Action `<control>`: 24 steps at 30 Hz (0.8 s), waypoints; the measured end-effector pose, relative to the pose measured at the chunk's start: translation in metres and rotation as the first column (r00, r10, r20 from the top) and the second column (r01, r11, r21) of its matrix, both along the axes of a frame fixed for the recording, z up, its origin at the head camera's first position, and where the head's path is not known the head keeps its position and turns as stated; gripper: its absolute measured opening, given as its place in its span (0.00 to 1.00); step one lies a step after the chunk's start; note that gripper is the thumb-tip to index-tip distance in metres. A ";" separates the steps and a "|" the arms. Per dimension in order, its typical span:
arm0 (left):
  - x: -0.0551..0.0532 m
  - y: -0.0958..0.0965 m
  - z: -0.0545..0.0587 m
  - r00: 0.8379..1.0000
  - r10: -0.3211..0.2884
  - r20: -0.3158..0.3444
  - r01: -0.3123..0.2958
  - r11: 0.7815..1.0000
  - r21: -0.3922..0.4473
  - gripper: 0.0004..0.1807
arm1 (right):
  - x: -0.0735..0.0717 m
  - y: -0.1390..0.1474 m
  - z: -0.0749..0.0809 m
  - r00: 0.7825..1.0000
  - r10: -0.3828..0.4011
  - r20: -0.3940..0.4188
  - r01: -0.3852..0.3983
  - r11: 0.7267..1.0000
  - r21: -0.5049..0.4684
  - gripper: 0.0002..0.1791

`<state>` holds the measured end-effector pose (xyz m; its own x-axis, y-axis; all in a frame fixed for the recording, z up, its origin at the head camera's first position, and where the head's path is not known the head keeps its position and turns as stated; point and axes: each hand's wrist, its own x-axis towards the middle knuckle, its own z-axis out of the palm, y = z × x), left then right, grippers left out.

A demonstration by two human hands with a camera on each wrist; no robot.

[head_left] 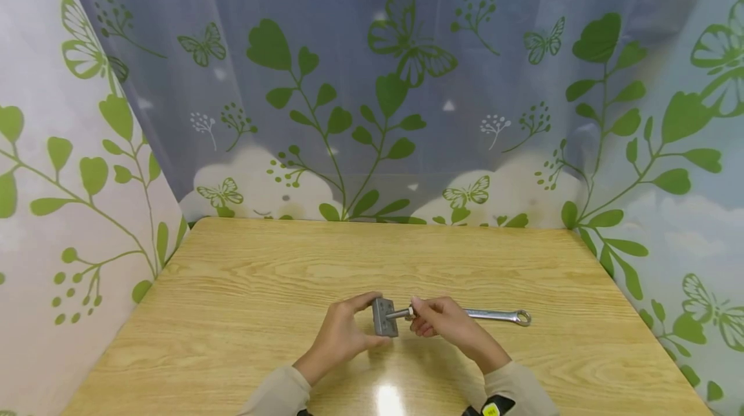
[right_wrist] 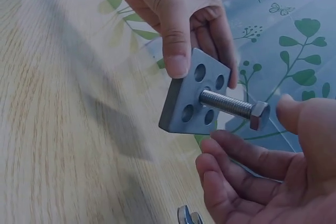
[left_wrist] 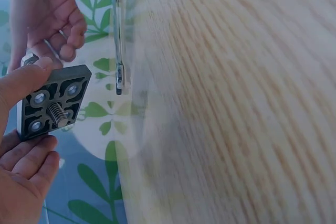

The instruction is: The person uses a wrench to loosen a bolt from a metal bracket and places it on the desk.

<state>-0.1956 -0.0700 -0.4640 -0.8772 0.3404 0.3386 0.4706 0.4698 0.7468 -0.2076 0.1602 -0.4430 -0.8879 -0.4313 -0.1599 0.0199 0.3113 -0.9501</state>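
Observation:
My left hand (head_left: 341,333) grips a grey square plate (head_left: 382,319) by its opposite edges, thumb on one side and fingers on the other. The plate has four round recesses, and a threaded bolt (right_wrist: 228,104) runs through its centre. In the left wrist view the bolt's threaded end (left_wrist: 58,114) pokes out of the ribbed face. My right hand (head_left: 450,324) is beside the hex bolt head (right_wrist: 260,116), fingers loosely bent. The right wrist view shows a gap between its thumb and the head.
A combination wrench (head_left: 494,315) lies on the wooden table (head_left: 261,274) beyond my right hand, its ring end to the right. Curtains (head_left: 349,145) with green leaves and butterflies stand behind the table and on both sides.

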 end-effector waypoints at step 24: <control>-0.001 0.000 0.000 0.998 0.010 -0.054 -0.011 0.999 -0.033 0.38 | -0.001 0.003 0.007 0.977 0.040 -0.209 -0.033 0.999 0.039 0.15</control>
